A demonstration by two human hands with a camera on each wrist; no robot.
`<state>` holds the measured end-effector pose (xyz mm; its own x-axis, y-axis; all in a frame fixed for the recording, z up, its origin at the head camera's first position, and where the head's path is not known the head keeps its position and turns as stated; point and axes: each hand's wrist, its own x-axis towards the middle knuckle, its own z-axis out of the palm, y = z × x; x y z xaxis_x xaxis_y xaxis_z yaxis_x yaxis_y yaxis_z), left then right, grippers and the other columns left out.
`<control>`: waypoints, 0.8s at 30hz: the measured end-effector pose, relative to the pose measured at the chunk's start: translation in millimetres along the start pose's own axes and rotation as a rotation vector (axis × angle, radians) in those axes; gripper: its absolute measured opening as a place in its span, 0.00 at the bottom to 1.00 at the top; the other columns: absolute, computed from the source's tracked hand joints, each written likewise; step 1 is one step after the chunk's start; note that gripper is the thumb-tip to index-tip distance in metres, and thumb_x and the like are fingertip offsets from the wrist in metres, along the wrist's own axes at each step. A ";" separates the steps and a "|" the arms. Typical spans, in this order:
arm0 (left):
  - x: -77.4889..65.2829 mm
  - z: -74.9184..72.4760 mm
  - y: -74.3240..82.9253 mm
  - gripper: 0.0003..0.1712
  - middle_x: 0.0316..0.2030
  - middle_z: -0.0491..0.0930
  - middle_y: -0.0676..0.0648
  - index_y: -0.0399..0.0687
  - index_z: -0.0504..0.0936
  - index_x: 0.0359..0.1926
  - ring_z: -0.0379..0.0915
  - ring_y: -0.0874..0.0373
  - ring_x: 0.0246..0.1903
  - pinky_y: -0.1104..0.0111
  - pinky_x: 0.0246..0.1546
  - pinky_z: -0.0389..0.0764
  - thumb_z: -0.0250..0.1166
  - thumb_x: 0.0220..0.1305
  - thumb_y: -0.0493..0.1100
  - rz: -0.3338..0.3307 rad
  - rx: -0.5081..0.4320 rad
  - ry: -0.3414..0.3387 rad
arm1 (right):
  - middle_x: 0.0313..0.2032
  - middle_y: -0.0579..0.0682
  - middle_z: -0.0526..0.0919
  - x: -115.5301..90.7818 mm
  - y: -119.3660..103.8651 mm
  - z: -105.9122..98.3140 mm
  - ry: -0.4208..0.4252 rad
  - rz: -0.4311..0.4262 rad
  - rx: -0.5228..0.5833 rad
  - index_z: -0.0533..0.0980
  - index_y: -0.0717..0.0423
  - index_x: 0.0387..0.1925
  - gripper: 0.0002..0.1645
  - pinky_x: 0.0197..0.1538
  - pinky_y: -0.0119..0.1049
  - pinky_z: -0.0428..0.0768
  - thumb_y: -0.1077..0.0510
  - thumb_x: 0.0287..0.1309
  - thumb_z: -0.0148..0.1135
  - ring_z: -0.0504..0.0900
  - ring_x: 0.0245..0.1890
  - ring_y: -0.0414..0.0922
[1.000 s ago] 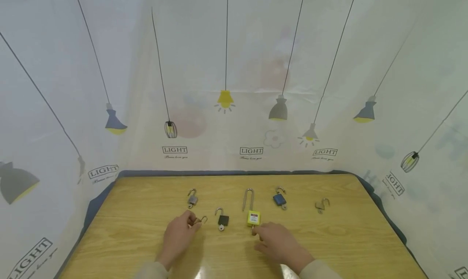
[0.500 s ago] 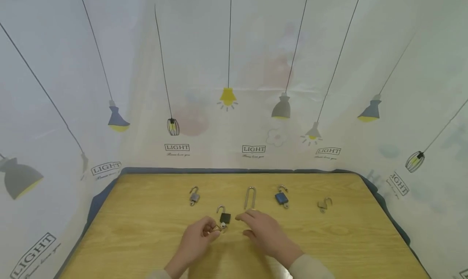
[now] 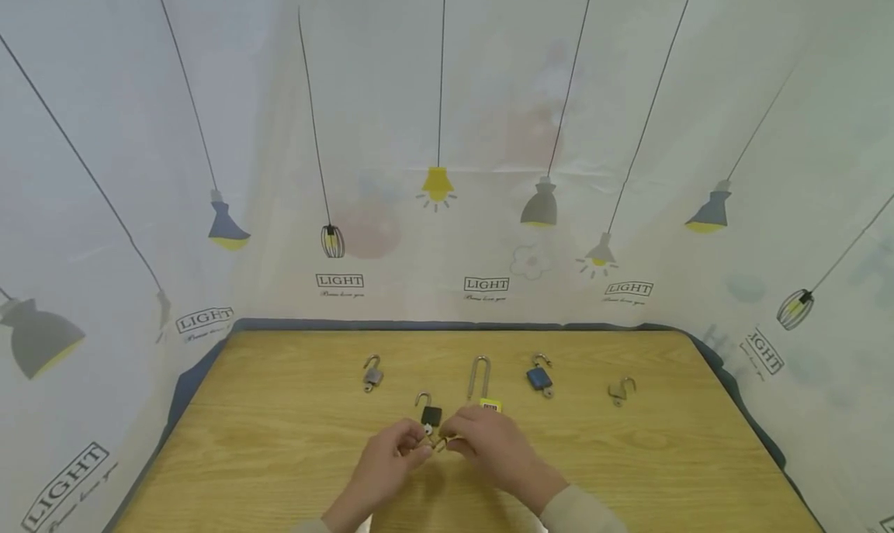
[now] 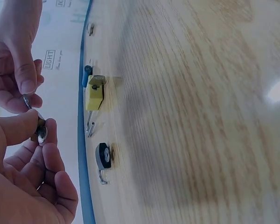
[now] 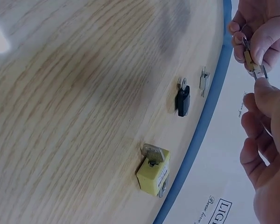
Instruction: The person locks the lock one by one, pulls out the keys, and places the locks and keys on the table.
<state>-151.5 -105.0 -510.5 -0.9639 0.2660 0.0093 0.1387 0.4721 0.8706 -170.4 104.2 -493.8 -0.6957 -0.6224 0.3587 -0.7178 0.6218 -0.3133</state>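
My left hand [image 3: 386, 459] pinches a small brass-coloured padlock [image 5: 248, 59] by its body, with a key at one end. The fingers of my right hand [image 3: 499, 446] pinch the padlock's open shackle, so both hands meet on it above the table. In the head view, a black padlock [image 3: 431, 416] with a key lies just beyond my fingertips. Partly hidden behind the right hand, a yellow padlock [image 3: 491, 403] shows only its top; the right wrist view shows its key [image 5: 152, 153].
Farther back on the wooden table [image 3: 265, 424] lie a silver padlock [image 3: 373, 377], a blue padlock [image 3: 539, 378] and a dull metal padlock [image 3: 618, 391], all with open shackles. A white lamp-printed sheet [image 3: 391, 129] surrounds the table's back and sides.
My left hand has carried the small padlock to the right, in front of the black one. My right hand has left the yellow padlock's key and come left onto the small padlock's shackle.
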 end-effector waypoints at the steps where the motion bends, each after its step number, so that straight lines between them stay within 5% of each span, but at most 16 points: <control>1: -0.7 0.7 -0.1 0.12 0.34 0.80 0.52 0.48 0.78 0.42 0.72 0.58 0.35 0.64 0.36 0.75 0.65 0.61 0.49 -0.004 -0.004 -0.002 | 0.36 0.36 0.81 0.1 -0.6 0.9 -0.004 0.003 0.007 0.80 0.44 0.39 0.07 0.41 0.29 0.78 0.54 0.57 0.65 0.77 0.37 0.32; 12: -5.7 6.9 4.6 0.07 0.30 0.80 0.58 0.54 0.78 0.33 0.72 0.64 0.29 0.69 0.32 0.74 0.68 0.57 0.47 0.067 0.089 0.006 | 0.32 0.34 0.80 0.7 -3.4 2.7 -0.054 0.122 0.189 0.81 0.43 0.35 0.03 0.36 0.26 0.75 0.51 0.59 0.62 0.73 0.32 0.29; 24: -4.8 14.7 4.4 0.07 0.28 0.82 0.59 0.57 0.82 0.30 0.73 0.65 0.29 0.68 0.31 0.74 0.70 0.55 0.52 0.034 0.081 0.047 | 0.28 0.34 0.80 -0.8 -5.1 7.3 0.013 0.340 0.403 0.78 0.42 0.31 0.03 0.30 0.30 0.74 0.51 0.58 0.64 0.73 0.27 0.34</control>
<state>-142.9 -91.9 -514.0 -0.9677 0.2442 0.0625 0.1872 0.5304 0.8268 -166.3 98.1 -498.9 -0.8926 -0.4096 0.1884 -0.4074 0.5538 -0.7261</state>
